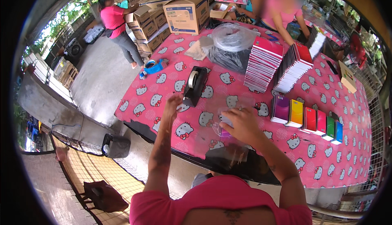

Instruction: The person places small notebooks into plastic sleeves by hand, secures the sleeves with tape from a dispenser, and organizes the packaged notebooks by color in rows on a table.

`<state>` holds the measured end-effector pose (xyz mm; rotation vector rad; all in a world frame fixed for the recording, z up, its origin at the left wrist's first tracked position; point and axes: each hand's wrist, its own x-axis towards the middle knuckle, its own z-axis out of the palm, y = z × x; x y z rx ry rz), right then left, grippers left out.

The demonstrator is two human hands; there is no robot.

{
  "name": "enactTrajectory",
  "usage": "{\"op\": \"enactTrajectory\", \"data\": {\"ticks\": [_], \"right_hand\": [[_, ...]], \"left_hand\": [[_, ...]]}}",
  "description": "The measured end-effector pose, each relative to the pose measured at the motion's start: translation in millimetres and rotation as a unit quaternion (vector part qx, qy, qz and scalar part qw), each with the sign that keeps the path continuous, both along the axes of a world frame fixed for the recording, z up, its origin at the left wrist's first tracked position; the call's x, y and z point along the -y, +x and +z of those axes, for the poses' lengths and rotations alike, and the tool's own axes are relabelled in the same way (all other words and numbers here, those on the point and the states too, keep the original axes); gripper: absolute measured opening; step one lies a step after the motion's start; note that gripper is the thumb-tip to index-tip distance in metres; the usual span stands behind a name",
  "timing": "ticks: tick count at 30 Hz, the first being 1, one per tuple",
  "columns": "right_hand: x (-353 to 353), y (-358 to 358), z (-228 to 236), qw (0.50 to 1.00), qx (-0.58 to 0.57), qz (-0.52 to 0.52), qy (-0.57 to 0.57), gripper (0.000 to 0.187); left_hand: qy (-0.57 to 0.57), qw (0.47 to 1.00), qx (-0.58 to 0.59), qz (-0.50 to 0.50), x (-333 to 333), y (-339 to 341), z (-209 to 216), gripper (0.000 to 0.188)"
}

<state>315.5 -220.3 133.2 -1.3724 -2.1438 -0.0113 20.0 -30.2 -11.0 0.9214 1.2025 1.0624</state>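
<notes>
My left hand [173, 104] is beside the front end of a black tape dispenser [195, 87] that carries a roll of clear tape [193, 78]. Its fingers are pinched together, with a small pale bit at the tips too small to make out. My right hand [241, 123] grips a clear plastic bag [234, 149] near the table's front edge, thumb toward the left. A whitish piece and a bit of purple show under that hand; most of it is hidden. To the right a row of spiral notebooks [309, 118] lies fanned out in several colours.
The table wears a pink cartoon-cat cloth [306, 143]. Tall notebook stacks [265, 57], plastic wrap [232, 37], a blue tape dispenser [156, 66] and a cardboard box [185, 14] stand farther back. A co-worker [281, 10] reaches toward the stacks; another person [116, 18] stands by boxes.
</notes>
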Motion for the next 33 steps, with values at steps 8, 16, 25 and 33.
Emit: {"op": "enactTrajectory", "data": {"ticks": [8,16,25,33], "right_hand": [[-1.2,-20.7,-21.0,0.999,0.024,-0.04,-0.019,0.032],[-2.1,-35.1,-8.8,0.997,-0.007,-0.023,-0.068,0.034],[22.9,45.3,-12.2,0.971,-0.176,-0.132,-0.094,0.05],[19.6,48.6,-94.3,0.995,-0.05,0.052,-0.07,0.054]], "left_hand": [[0.216,0.703,-0.677,-0.038,7.3,-10.3,24.6,0.015],[0.337,0.857,-0.114,-0.374,70.5,77.5,81.6,0.028],[0.453,0.804,-0.129,-0.364,68.5,97.3,100.5,0.02],[0.594,0.688,-0.277,-0.312,79.2,140.5,82.9,0.028]]}}
